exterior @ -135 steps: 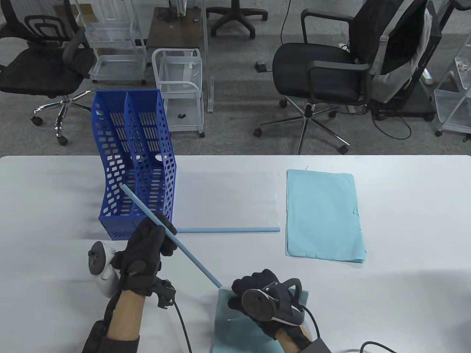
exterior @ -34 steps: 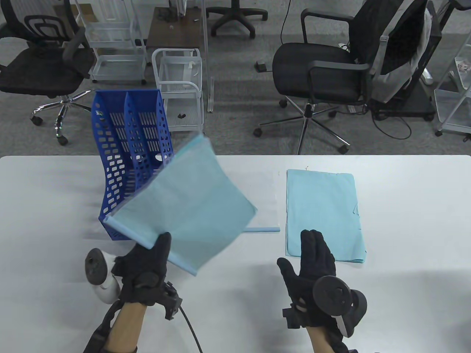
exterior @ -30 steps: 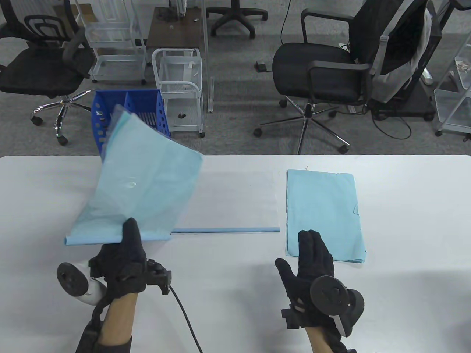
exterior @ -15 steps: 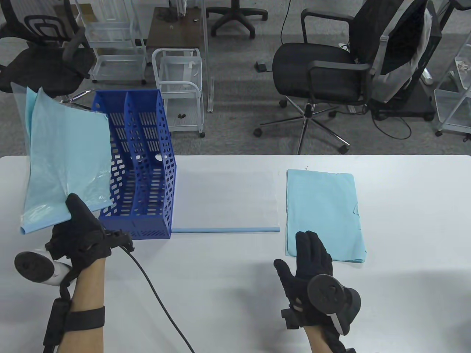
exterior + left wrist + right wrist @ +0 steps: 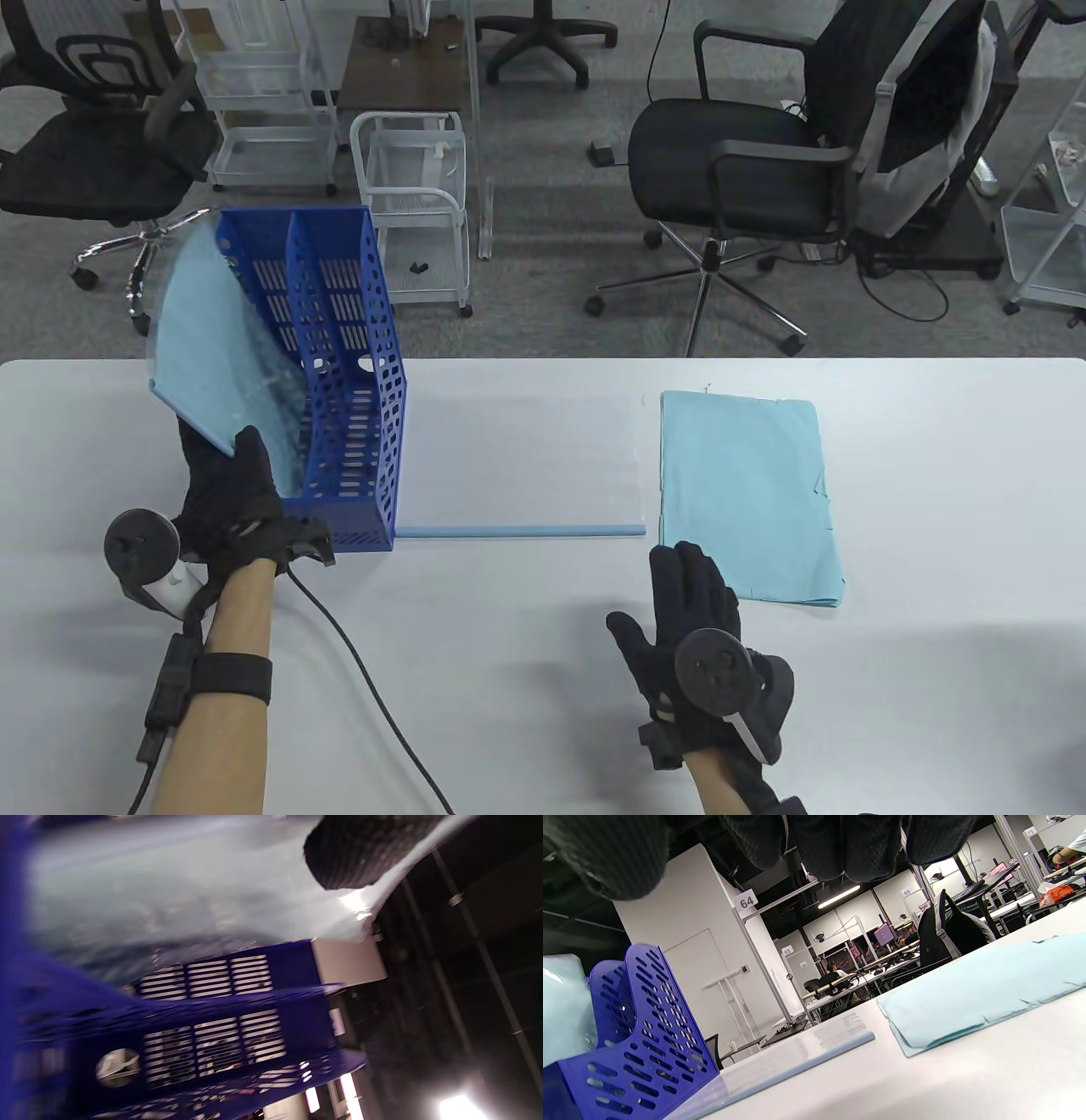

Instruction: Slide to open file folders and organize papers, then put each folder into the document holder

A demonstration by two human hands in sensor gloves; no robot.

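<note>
Going into the left slot of the perforated blue plastic document holder (image 5: 339,399): a clear plastic file folder filled with light blue paper and closed by a light blue slide bar (image 5: 212,356). Held tilted, upper edge near the holder's back corner, lower part already passing behind the holder's left wall. Gripped at its lower end by the gloved left hand (image 5: 229,501), thumb curled over the folder just in front of the holder's left side. From the left wrist view only a dark fingertip (image 5: 356,853) pressed on the pale sheet above the holder's dividers, rest blurred.

To do this step well, in my judgement: keep the slide bar edge leading and parallel to the holder's walls, lower slowly so the floppy corner does not catch on the divider, release only when the bottom edge sits on the holder's floor. Risk of pushing the light holder sideways, so better a gentle descent.

Right of the holder, touching its front corner: a second clear folder with a light blue slide bar (image 5: 522,531), lying flat on the white table (image 5: 933,679). Further right of the holder: a loose stack of light blue paper sheets (image 5: 747,492), flat too. In front of that stack, well right of the holder: the gloved right hand (image 5: 696,628), fingers straight and relaxed, holding nothing, fingertips close to the stack's near corner.
</note>
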